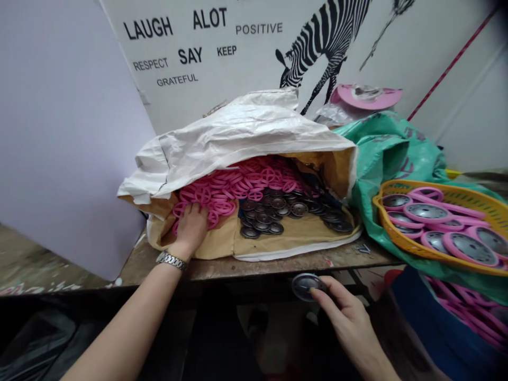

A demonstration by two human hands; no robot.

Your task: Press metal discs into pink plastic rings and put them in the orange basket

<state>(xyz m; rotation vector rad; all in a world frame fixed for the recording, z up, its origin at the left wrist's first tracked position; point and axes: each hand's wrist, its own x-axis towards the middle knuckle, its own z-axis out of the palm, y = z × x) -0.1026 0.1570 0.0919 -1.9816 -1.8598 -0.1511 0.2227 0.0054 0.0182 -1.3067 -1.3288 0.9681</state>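
My left hand (192, 228), with a metal watch on its wrist, reaches into a large white sack (246, 127) that lies on its side. Its fingers are slightly apart and touch a heap of pink spoked plastic rings (242, 182); the fingertips are partly hidden among them. Beside the rings, on the sack's tan lining, lies a pile of dark grey wheel discs (273, 209). In front of the table edge, my right hand (349, 317) pinches one grey wheel disc (305, 287) between thumb and fingers.
At the right, a yellow basket (383, 214) of pink-rimmed grey wheels rests on green plastic sheeting (397, 143). Below it stands a blue container (432, 323) with pink parts. A pale panel (71, 132) rises at the left. Small metal pieces (362, 248) lie near the table edge.
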